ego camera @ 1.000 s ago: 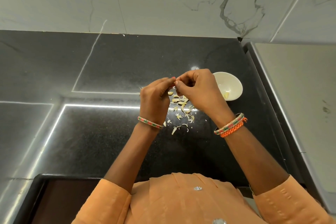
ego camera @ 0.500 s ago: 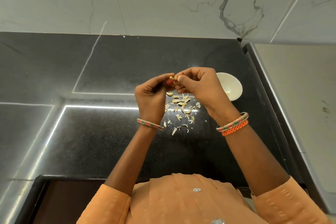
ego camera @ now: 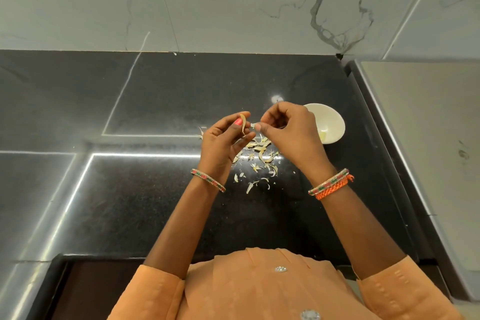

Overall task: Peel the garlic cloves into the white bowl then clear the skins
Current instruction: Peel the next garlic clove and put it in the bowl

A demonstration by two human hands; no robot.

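I see the garlic clove point(ego camera: 253, 125) pinched in the fingertips of my right hand point(ego camera: 291, 132), held above the black counter point(ego camera: 155, 202), though it is nearly hidden. My left hand point(ego camera: 223, 143) pinches a curl of skin point(ego camera: 243, 122) beside it. Loose skins point(ego camera: 259, 156) lie scattered below, the white bowl point(ego camera: 330, 122) just right.

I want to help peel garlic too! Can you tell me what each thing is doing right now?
left hand: raised over the counter, pinching a strip of skin.
right hand: raised, fingertips pinching a small pale piece, probably the garlic clove.
white bowl: upright on the counter, something pale inside.
garlic skins: scattered loose on the counter below the hands.
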